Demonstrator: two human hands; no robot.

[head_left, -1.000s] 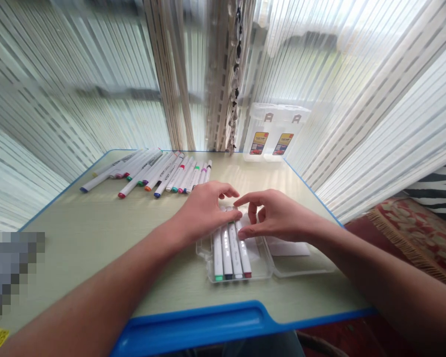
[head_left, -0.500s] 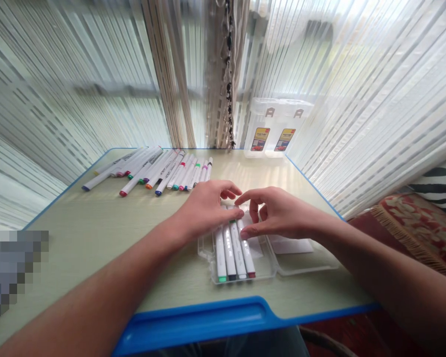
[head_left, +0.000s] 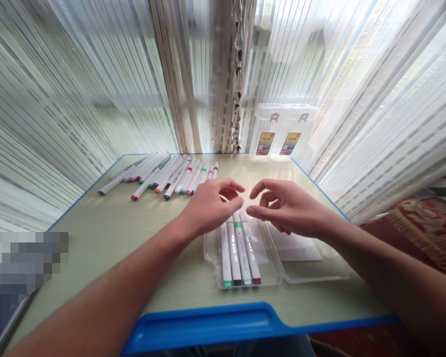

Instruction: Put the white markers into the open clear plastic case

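Note:
A clear plastic marker case (head_left: 273, 274) lies unfolded on the table, its lid (head_left: 334, 276) to the right with a white card (head_left: 301, 250) inside. Several white markers (head_left: 241, 258) lie side by side in the case, with green, black, white and dark red ends toward me. Over their far ends hovers my left hand (head_left: 213, 203), fingers curved and apart, nothing in it. My right hand (head_left: 280, 206) faces it across a small gap, also open, thumb and fingers loosely bent above the case. The hands hide the case's far edge.
A row of loose markers (head_left: 159, 173) with coloured tips lies at the table's back left. Two clear marker cases (head_left: 275, 141) with yellow labels stand at the back right, before string curtains. A blue trim (head_left: 208, 325) edges the table's front.
My hands have drawn apart from each other, and the right one has lifted off the markers. The whole view has shifted slightly. The markers in the case keep their places.

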